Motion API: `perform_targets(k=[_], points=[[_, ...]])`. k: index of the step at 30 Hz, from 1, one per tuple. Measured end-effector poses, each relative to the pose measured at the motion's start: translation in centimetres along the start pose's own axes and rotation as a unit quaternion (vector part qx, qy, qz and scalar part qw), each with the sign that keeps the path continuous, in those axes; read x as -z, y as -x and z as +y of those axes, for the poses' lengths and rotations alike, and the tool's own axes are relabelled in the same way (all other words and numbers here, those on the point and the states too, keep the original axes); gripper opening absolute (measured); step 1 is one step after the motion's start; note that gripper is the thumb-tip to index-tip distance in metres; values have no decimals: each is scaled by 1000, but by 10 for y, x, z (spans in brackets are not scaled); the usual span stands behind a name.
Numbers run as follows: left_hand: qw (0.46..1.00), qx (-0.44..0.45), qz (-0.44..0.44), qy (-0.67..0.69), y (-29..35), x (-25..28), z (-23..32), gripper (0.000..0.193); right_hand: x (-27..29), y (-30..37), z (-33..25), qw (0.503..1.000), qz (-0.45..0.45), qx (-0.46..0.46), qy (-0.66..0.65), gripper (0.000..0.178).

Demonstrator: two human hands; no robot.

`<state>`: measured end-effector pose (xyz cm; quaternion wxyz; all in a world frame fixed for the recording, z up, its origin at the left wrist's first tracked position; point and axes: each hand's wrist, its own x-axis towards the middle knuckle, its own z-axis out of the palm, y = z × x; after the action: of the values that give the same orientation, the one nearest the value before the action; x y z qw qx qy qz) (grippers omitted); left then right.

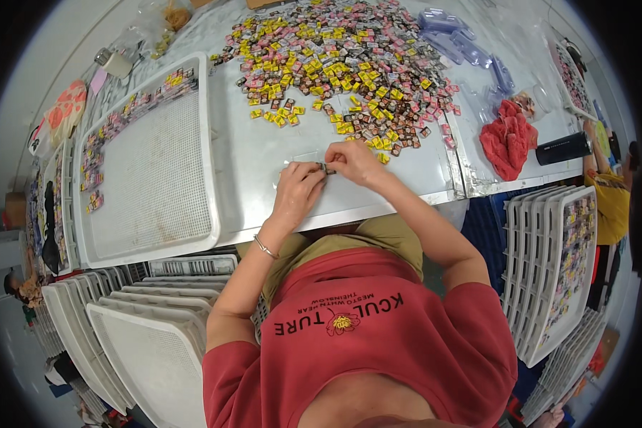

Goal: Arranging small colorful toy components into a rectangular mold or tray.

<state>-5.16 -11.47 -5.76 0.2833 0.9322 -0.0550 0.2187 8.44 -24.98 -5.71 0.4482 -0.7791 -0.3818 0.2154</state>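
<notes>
My left hand point(297, 192) and my right hand point(355, 161) meet over the near part of the table. Between their fingertips they pinch a small dark rectangular piece point(327, 169), mostly covered by the fingers. Under and beside the hands lies something clear and flat, perhaps plastic point(304, 155). Just beyond is a wide heap of small rectangular pieces point(335, 60) in yellow, pink, black and brown. To the left, a white mesh tray point(160, 164) holds rows of similar pieces along its far and left sides.
On the right are purple-tinted clear plastic pieces point(449, 39), a red cloth point(507, 140) and a black cylinder point(563, 149). Stacked white trays stand at lower left point(146, 342) and at right point(549, 264). A white bottle point(115, 63) sits at far left.
</notes>
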Motion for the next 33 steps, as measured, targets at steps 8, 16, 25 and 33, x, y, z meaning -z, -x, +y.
perform_targets(k=[8,16,25,33], points=[[998,42,2,43,6,5,-4,21,1,12,12,969,168,174,43,4],[959,216,148,105,6,38,-24,14,33,36,8,987,54,-3,154,11],[997,38,69,3,-2,11,-2,30,9,24,7,988,99,16,116,25],[999,22,-2,-29,1,-9,-3,35,-11,27,5,992,118,38,8,22]])
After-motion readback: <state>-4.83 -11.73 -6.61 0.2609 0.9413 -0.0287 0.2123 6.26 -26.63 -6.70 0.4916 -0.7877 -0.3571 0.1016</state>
